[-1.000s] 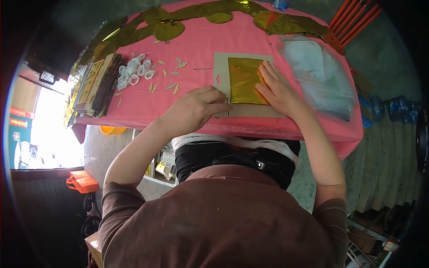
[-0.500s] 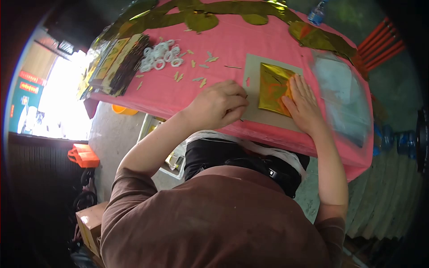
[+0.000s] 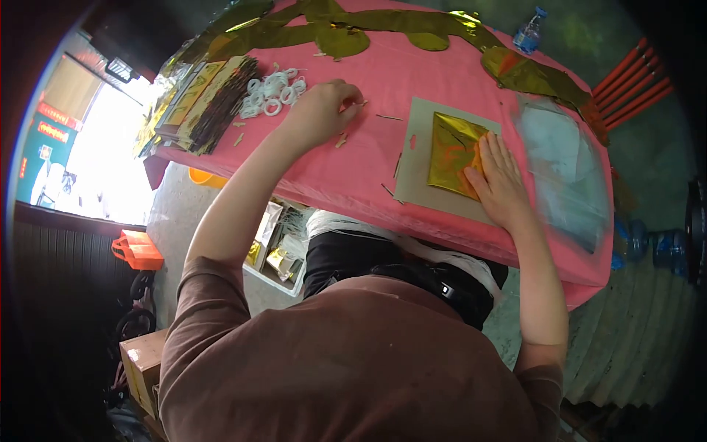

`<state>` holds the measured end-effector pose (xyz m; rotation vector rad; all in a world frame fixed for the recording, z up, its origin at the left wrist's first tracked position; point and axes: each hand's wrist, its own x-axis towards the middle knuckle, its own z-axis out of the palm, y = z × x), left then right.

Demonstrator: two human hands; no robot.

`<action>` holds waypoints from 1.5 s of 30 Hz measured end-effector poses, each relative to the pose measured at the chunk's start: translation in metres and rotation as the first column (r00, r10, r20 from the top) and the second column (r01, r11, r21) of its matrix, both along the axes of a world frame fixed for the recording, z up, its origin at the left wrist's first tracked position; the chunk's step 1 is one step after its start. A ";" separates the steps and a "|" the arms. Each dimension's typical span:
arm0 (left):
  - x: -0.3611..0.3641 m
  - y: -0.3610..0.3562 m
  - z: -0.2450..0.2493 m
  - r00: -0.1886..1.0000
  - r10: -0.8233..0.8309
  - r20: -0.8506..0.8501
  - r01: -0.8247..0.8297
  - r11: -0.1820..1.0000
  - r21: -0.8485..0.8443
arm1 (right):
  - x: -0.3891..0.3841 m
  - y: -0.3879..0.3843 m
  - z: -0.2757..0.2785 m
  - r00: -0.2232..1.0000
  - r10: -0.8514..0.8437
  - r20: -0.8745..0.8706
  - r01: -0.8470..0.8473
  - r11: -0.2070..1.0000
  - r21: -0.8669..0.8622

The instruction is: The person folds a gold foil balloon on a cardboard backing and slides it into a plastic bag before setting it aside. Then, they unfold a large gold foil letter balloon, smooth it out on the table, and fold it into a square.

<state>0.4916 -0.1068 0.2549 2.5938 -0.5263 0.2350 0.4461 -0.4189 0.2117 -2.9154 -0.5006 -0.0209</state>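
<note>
My right hand point(image 3: 503, 179) lies flat with fingers stretched on the right part of a gold foil packet point(image 3: 451, 151), over an orange patch. The packet rests on a grey-beige card point(image 3: 417, 173) with a small slot at its left side. My left hand point(image 3: 326, 110) is over the pink table, fingers curled, near small pale pieces point(image 3: 341, 140); what its fingertips hold, if anything, is too small to tell. White rings point(image 3: 272, 92) are piled left of it. Thin dark sticks point(image 3: 389, 117) lie near the card.
A stack of printed gold cards point(image 3: 210, 107) stands at the pink table's point(image 3: 412, 74) left end. Gold foil point(image 3: 342, 40) runs along the far edge beside a water bottle point(image 3: 529, 31). Clear plastic bags point(image 3: 563, 166) lie right. A white crate point(image 3: 283, 254) is below.
My left hand has moved from the card's left edge up and left to the small pale pieces. My right hand stays on the gold packet.
</note>
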 end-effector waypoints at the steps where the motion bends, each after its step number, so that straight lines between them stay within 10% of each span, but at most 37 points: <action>1: 0.000 -0.003 0.003 0.992 -0.006 -0.129 0.001 0.999 -0.040 | 0.000 0.000 -0.002 1.000 0.008 0.009 -0.008 1.000 -0.001; 4: 0.005 -0.027 -0.007 0.877 -0.294 -0.380 0.098 0.884 -0.458 | -0.001 0.001 0.000 1.000 0.009 0.008 -0.009 1.000 0.003; 16: 0.036 -0.078 -0.019 0.545 -0.470 -0.694 -0.237 0.708 -0.666 | 0.001 -0.001 -0.004 0.999 0.025 0.020 -0.025 0.999 0.029; 36: 0.046 -0.095 -0.022 0.585 -0.368 -0.723 -0.102 0.850 -0.516 | -0.002 0.000 -0.006 0.999 -0.005 0.049 0.003 0.999 0.041; 42: 0.039 -0.097 -0.025 0.602 -0.351 -0.717 -0.167 0.823 -0.543 | 0.013 -0.015 -0.019 0.992 0.029 0.122 -0.076 0.912 0.402; 44: 0.038 -0.096 -0.025 0.595 -0.374 -0.712 -0.164 0.811 -0.562 | 0.017 -0.019 -0.020 0.991 -0.059 -0.120 0.134 0.457 0.879; 45: 0.037 -0.095 -0.025 0.605 -0.382 -0.698 -0.171 0.794 -0.583 | 0.018 -0.021 -0.021 0.991 -0.064 -0.116 0.133 0.458 0.879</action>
